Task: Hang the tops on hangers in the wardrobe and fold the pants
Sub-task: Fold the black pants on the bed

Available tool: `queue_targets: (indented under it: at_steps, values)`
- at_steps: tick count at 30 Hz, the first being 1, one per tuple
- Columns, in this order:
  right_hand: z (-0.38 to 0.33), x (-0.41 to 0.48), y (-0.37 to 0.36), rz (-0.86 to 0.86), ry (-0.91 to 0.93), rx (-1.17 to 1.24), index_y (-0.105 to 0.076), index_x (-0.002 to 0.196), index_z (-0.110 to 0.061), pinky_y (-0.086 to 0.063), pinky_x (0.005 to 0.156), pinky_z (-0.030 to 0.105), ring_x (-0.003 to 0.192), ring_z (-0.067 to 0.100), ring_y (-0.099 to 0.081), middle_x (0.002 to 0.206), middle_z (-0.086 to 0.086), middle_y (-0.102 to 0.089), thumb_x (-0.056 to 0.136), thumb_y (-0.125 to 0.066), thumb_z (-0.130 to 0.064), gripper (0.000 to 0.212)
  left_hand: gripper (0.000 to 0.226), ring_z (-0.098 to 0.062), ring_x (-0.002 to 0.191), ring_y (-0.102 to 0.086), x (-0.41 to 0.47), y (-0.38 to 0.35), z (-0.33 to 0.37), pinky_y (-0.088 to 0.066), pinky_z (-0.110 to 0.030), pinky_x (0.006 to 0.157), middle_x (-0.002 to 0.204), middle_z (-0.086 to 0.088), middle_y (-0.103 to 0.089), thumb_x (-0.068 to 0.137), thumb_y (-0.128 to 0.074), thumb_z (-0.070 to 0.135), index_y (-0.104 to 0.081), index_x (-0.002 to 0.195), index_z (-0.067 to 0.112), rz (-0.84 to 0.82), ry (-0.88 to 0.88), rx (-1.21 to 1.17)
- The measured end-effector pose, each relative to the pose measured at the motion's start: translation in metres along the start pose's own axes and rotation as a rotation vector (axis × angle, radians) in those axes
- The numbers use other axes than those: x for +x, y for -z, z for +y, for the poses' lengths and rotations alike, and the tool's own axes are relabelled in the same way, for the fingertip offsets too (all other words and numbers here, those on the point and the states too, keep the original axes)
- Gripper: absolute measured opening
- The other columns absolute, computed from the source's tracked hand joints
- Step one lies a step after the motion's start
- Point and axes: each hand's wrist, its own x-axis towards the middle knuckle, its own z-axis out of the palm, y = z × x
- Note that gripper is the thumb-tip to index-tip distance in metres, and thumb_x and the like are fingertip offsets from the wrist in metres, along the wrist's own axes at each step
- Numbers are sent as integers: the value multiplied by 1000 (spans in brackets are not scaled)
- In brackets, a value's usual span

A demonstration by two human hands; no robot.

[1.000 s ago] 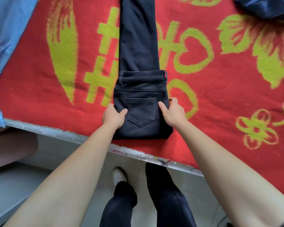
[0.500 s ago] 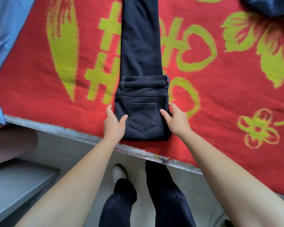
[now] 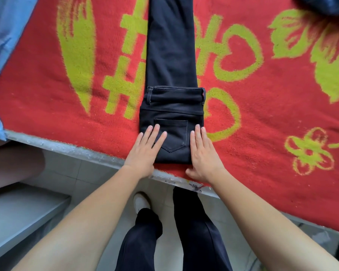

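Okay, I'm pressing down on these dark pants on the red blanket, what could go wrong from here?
1. The folded end of the pants sits close to the near edge of the red blanket; a tug toward you could slide it off to the floor.
2. The left hand and right hand press flat only on that folded end, while the rest stretches away unfolded, so the next fold may well come out crooked.

Looking down at dark pants (image 3: 172,102) folded over on a red blanket (image 3: 266,122), back pocket (image 3: 172,133) upward, legs stretching away. Pressing flat with left grip (image 3: 145,151) on the fold's left edge and right grip (image 3: 204,155) on its right, fingers straight. Pale blue cloth (image 3: 6,45) at far left.
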Motion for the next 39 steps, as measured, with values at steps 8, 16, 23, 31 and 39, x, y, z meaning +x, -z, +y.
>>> queue_targets:
  at_steps: [8,16,23,31,39]
  values:
    - [14,-5,40,-43,58,196,-42,140,-7,-47,100,39,132,32,-45,142,14,-43,86,-64,-37,65,85,-21,152,-4,-6,32,7,-14,-35,122,165,-3,-1,85,-54,-4,-16,157,22,-107,104,-306]
    - [47,-69,154,-228,76,372,-50,60,-20,-38,54,26,67,27,-57,60,-2,-55,74,-66,-39,28,32,-23,94,-61,-58,163,25,-48,-22,73,99,-1,-68,78,-55,11,-71,101,26,-344,167,-551]
    - [82,-58,231,36,-47,771,-65,90,-27,-49,62,28,79,15,-63,81,-9,-65,75,-63,-37,19,19,-12,51,-42,-54,238,-6,-32,-19,43,53,5,-47,71,-64,5,-57,59,17,28,348,-948]
    - [77,52,250,343,-293,1199,-49,138,-32,-48,95,33,119,19,-58,126,-5,-63,85,-59,-39,54,43,-18,95,-60,54,240,-72,-47,-27,76,107,-1,-62,81,-67,17,-54,122,18,490,603,-1252]
    - [72,131,193,404,-138,381,-17,159,-18,-25,118,51,149,44,-16,163,27,-8,103,-44,-37,65,60,-24,151,-4,125,182,-83,-18,-47,119,165,-6,-4,102,-42,37,-20,156,25,315,228,-398]
